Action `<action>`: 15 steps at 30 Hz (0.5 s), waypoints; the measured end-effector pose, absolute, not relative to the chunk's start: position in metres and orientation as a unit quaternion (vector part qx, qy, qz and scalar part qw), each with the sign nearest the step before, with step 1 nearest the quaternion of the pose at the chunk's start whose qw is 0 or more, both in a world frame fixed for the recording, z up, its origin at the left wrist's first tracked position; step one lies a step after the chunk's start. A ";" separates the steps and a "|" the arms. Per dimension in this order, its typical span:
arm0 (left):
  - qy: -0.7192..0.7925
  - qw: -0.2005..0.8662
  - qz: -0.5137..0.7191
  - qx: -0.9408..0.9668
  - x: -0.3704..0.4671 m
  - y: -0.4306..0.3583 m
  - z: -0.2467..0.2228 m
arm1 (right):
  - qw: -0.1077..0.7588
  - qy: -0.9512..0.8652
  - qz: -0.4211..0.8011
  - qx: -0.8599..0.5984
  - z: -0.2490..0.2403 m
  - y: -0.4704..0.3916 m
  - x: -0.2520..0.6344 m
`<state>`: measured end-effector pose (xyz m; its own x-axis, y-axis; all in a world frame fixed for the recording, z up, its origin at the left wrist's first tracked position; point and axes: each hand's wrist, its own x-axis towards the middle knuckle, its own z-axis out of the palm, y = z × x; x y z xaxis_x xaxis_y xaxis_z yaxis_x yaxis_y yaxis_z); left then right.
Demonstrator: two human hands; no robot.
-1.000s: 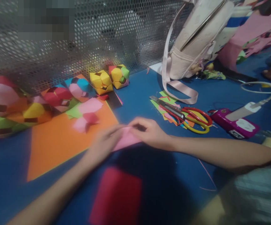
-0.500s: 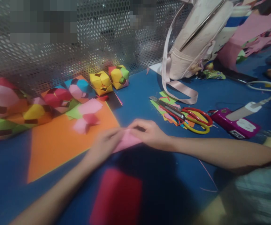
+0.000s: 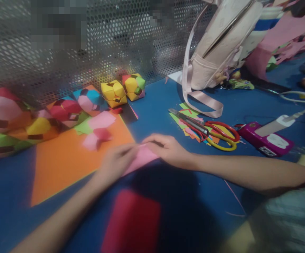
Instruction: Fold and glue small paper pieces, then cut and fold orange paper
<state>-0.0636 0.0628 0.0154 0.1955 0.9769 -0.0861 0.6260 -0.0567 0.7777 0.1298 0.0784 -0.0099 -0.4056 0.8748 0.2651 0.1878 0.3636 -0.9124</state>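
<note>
the left hand (image 3: 119, 160) and right hand (image 3: 168, 149) are gripping pink paper (image 3: 141, 158), with red paper (image 3: 132, 221) lying nearer the person.

Blue craft table (image 3: 154, 116), scissors (image 3: 221, 135), maybe public area

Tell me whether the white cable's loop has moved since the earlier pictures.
Yes, to the right: the white cable now loops farther from the backpack.

Folded pink paper (image 3: 141, 159) between both hands (image 3: 167, 151)
</note>
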 end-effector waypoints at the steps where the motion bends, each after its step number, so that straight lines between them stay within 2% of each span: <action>1: 0.583 0.356 0.244 0.689 -0.064 0.063 0.015 | 0.402 -0.714 0.433 -0.376 -0.010 0.078 0.130; 15: 0.537 0.253 0.236 0.769 -0.066 0.058 0.012 | 0.429 -0.750 0.358 -0.353 -0.009 0.076 0.130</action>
